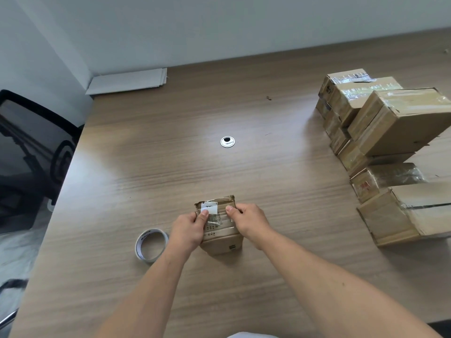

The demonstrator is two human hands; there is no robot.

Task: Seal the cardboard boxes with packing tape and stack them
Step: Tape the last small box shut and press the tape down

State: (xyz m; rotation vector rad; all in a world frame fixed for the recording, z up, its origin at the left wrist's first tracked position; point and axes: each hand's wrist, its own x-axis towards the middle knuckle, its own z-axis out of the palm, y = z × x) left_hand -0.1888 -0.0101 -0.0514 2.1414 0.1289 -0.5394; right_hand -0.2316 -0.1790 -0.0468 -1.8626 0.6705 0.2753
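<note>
Cardboard box on near side of desk, clasped by left hand and right hand, thumbs pressed on its taped top. Risk of creased, lifting tape from uneven pressing; tape roll just beside left wrist, easily knocked.

Wooden table with round cable grommet, white sheets at far corner, black chair beside

Wide run of bare desk lay beyond the small box, broken only by a flush cable grommet. Just left of it sat the tape roll. Right side walled off by stacked boxes; chair stood off the left edge.
</note>
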